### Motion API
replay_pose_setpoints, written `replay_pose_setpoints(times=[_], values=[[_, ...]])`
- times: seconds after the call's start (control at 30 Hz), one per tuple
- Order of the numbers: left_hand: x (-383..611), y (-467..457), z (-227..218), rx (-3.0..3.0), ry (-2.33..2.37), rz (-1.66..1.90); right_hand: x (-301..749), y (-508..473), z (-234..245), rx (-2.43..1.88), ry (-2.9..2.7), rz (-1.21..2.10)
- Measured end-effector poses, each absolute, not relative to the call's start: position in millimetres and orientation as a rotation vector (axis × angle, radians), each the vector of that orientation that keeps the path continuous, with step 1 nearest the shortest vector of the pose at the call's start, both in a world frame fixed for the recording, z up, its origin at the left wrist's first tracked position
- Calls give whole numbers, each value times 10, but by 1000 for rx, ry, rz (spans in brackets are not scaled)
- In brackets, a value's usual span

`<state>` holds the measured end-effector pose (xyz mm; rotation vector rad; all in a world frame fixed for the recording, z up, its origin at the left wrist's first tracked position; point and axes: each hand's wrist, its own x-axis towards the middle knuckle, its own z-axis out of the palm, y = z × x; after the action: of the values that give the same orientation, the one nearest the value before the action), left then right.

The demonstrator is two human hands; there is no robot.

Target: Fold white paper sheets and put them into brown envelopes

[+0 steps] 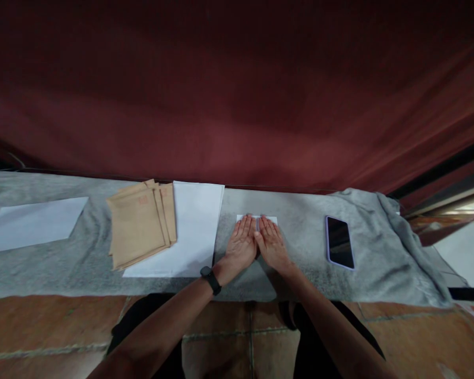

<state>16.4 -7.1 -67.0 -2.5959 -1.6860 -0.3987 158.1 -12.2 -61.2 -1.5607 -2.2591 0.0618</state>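
Note:
Side by side, my left hand (242, 241) and my right hand (272, 244) lie flat on a small piece of white paper (274, 219), fingers stretched out and pointing away from me. Only the paper's top edge and corners show past the fingertips; the hands cover most of it. My right thumb reaches across toward the left hand. To the left of my hands is a pile of large white paper sheets (197, 221), partly covered by several brown paper envelopes (136, 226). A dark band with a watch is on my left wrist.
A grey cloth (300, 205) covers the long, narrow surface. At the right lies a phone (340, 242) in a purple case; at the far left, another white sheet (35, 221). A dark red curtain (237, 116) hangs behind. Below is a tiled floor (229, 345).

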Motion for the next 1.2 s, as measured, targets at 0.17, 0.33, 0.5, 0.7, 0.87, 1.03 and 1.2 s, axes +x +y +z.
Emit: replay_pose_setpoints(times=[0.17, 0.33, 0.5, 0.7, 0.87, 1.03, 1.2], values=[[45, -121, -584, -2501, -1780, -463, 1739, -150, -656, -1592, -2275, -151], [-5, -146, -532, -2464, -1862, -444, 1843, -166, -669, -1702, -2244, -220], [-66, -156, -500, -2433, -1910, -423, 1946, -178, -676, -1760, -2200, -165], [93, -277, -486, -2598, -1642, -559, 1909, -157, -548, -1651, -2152, 83], [244, -369, -567, -2768, -1366, -542, 1750, -223, -521, -1405, -2322, 331], [220, -386, -579, -2785, -1373, -510, 1772, -215, -589, -1461, -2367, 163], [158, -377, -555, -2782, -1480, -519, 1879, -141, -623, -1488, -2420, -19]])
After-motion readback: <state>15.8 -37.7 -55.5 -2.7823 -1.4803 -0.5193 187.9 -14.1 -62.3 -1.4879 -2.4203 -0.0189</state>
